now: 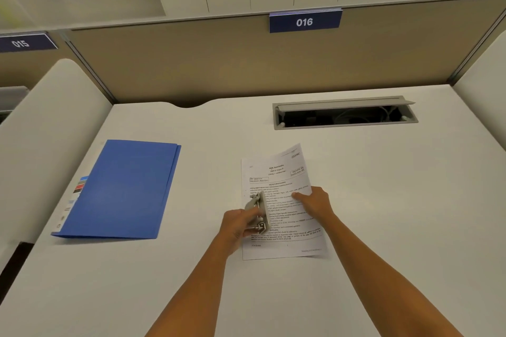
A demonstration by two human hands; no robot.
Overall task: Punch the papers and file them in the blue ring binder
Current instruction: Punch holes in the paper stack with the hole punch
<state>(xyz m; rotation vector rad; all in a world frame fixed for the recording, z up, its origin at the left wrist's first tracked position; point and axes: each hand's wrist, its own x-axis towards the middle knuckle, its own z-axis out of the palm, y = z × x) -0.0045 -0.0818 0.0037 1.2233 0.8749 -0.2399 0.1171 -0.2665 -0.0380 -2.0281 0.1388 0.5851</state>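
A printed sheet of paper [284,227] lies on the white desk [383,200], its far right corner curling up. My left hand [236,227] grips a grey metal hole punch [258,209] set over the paper's left edge. My right hand [315,202] pinches the paper at its middle right. The blue ring binder [123,189] lies closed and flat on the desk to the left, apart from both hands.
An open grey cable tray [345,113] is sunk into the desk at the back right. A beige partition [246,63] with a "016" sign runs along the back. Padded white dividers [49,123] flank both sides.
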